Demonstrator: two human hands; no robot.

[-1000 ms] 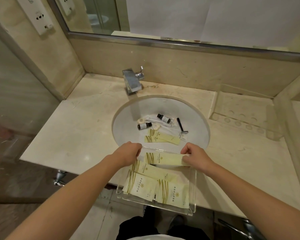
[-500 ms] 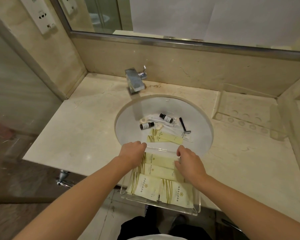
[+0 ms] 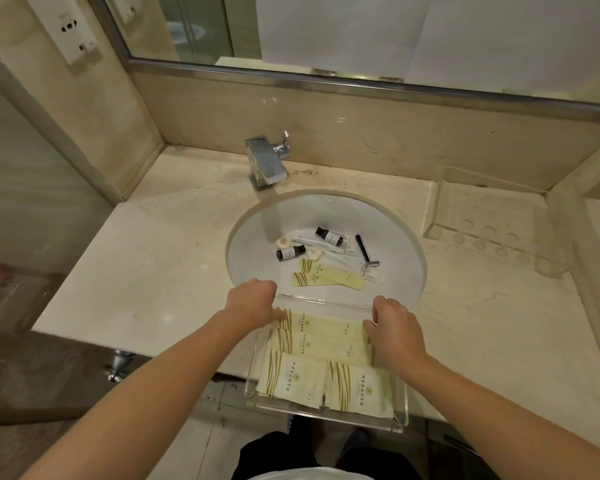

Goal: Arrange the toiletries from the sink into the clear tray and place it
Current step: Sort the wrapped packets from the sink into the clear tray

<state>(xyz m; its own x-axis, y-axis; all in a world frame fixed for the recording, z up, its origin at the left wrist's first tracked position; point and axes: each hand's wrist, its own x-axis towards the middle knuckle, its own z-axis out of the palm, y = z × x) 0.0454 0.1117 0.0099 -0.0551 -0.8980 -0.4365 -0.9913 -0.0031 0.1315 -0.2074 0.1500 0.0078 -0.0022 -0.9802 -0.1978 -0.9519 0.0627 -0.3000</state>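
- Your left hand [image 3: 253, 301] rests at the far left corner of the clear rectangular acrylic tray [image 3: 400, 407], fingers curled down over the end of the long pale-yellow sachet [image 3: 323, 325] that lies along the tray's far wall; whether they pinch it or only press on it, you cannot tell.
- Your right hand [image 3: 394, 327] sits at the far right corner of the tray, fingers bent onto the other end of that same sachet; the grip is likewise hidden.
- The tray straddles the front edge of the beige marble counter [image 3: 146, 258], its near end overhanging the edge and its far end at the rim of the round white sink basin [image 3: 253, 230].
- Inside the tray, a second long yellow sachet [image 3: 321, 348] lies just nearer you than the first, and two wider yellow-striped packets [image 3: 291, 381] lie side by side at the near end.
- Beyond the tray, in the basin, lie two more long yellow sachets [image 3: 329, 277], crossing each other.
- Further back in the basin are two small dark bottles with white labels [image 3: 290, 253], two small round white soaps [image 3: 283, 241], long white wrapped items, and a black disposable razor [image 3: 366, 252] to the right.
- The square chrome tap [image 3: 265, 162] stands behind the basin.
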